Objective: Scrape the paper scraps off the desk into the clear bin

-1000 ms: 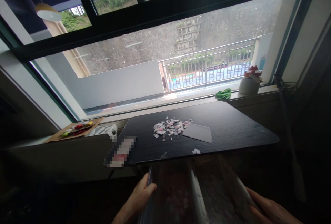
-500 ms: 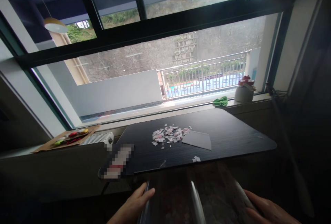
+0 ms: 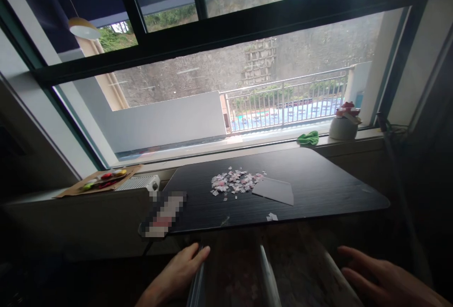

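Note:
At the bottom of the view is a dark, clear-rimmed box-like container (image 3: pixel 297 269), with a pale upright strip (image 3: pixel 268 271) running down its middle. What lies inside is too dark to make out. My left hand (image 3: pixel 175 271) grips its left rim, thumb on top and fingers outside. My right hand (image 3: pixel 380 274) is off the right rim, a small gap between, its fingers stretched out and holding nothing. Beyond the container, a heap of torn white and pinkish paper scraps (image 3: pixel 235 182) lies on a black table (image 3: pixel 325 184), beside a flat grey-white scraper-like sheet (image 3: pixel 274 191).
A few scraps (image 3: pixel 272 217) lie near the table's front edge, and a blurred-out item (image 3: pixel 164 215) sits at its left end. The windowsill holds a green cloth (image 3: pixel 308 138) and a white jar with a red top (image 3: pixel 343 125). A pole (image 3: pixel 399 179) leans at right.
My right hand has let go of the container's right rim and moved outward to the right. My left hand keeps its grip. The camera view has shifted slightly.

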`<state>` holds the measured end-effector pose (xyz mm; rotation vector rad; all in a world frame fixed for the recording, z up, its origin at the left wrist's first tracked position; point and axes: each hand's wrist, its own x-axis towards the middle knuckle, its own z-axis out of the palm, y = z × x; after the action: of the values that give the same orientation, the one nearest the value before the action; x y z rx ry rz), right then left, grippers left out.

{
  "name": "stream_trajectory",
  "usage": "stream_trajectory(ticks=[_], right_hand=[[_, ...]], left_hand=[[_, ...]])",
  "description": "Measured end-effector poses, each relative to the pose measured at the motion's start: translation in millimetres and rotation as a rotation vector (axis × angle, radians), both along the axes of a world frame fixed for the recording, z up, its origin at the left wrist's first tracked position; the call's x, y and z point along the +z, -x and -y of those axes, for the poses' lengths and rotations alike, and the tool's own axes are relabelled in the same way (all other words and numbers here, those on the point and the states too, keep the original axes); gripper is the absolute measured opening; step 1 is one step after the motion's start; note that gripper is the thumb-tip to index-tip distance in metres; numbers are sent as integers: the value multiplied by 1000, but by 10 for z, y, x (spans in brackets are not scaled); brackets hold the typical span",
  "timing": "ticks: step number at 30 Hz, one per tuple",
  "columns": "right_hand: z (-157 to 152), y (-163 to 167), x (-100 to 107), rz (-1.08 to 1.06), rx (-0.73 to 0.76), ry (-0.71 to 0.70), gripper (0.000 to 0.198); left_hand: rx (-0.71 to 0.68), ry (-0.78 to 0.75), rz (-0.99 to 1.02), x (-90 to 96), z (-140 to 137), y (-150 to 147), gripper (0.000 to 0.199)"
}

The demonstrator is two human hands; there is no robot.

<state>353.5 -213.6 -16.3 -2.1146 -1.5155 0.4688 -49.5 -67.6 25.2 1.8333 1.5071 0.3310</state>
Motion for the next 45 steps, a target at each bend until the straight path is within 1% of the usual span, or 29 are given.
stream_trajectory(ticks=[1, 2, 4, 5, 6, 7, 8, 10, 11, 12, 13, 14, 16, 22, 27, 31, 35, 37, 39, 40, 41, 43, 45], right_hand=[[-73, -44, 119, -9, 17, -18, 49], [-174, -73, 246, -4, 16, -60, 48], [-463, -76, 482, 35, 21, -146, 46], [-641, -49, 575, 56, 41, -173, 45], [-831, -7, 645, 82, 79, -190, 47], [-1022, 45, 694, 118, 114, -200, 52], [-1201, 104, 722, 164, 133, -189, 59], [-1492, 216, 736, 238, 147, -97, 76], [-1592, 260, 729, 262, 154, -22, 80], [-1659, 292, 717, 280, 161, 23, 82], [-1697, 312, 704, 291, 172, 45, 80], [-1710, 318, 692, 296, 176, 56, 78], [-1687, 302, 680, 291, 168, 53, 75], [-1514, 273, 671, 296, 71, 68, 75], [-1420, 443, 688, 367, 122, 77, 63], [-1479, 518, 796, 393, 154, 141, 62], [-1606, 497, 894, 385, 193, 190, 71], [-1670, 450, 889, 339, 198, 179, 78], [-1720, 368, 832, 223, 199, 100, 83], [-1735, 314, 786, 124, 198, 38, 85], [-1741, 255, 731, -3, 189, -21, 83], [-1727, 128, 610, -312, 128, -77, 73], [-1684, 16, 494, -620, 135, -147, 54]], left_hand=[[-12, -31, -61, 124, -16, 20, 44], [7, -86, -100, 250, -49, 29, 43], [62, -231, -152, 461, -185, -12, 39], [90, -295, -179, 525, -289, -66, 37], [96, -376, -191, 550, -410, -137, 35], [92, -447, -201, 533, -543, -219, 31], [89, -499, -221, 478, -676, -302, 27], [71, -570, -268, 283, -907, -447, 20], [81, -617, -308, 167, -990, -499, 19], [94, -650, -345, 56, -1045, -535, 18], [119, -720, -360, -41, -1073, -556, 21], [108, -752, -377, -116, -1077, -566, 24], [112, -786, -395, -186, -1045, -567, 26], [113, -782, -400, -118, -988, -565, 24], [114, -800, -403, -142, -1012, -559, 27], [111, -795, -409, -143, -1006, -557, 27], [111, -799, -417, -123, -998, -562, 27], [111, -802, -421, -119, -994, -565, 27], [111, -804, -421, -119, -989, -568, 27], [112, -807, -418, -122, -987, -569, 27], [112, -811, -415, -125, -986, -571, 26], [114, -817, -408, -136, -988, -576, 25], [117, -816, -406, -147, -993, -581, 26]])
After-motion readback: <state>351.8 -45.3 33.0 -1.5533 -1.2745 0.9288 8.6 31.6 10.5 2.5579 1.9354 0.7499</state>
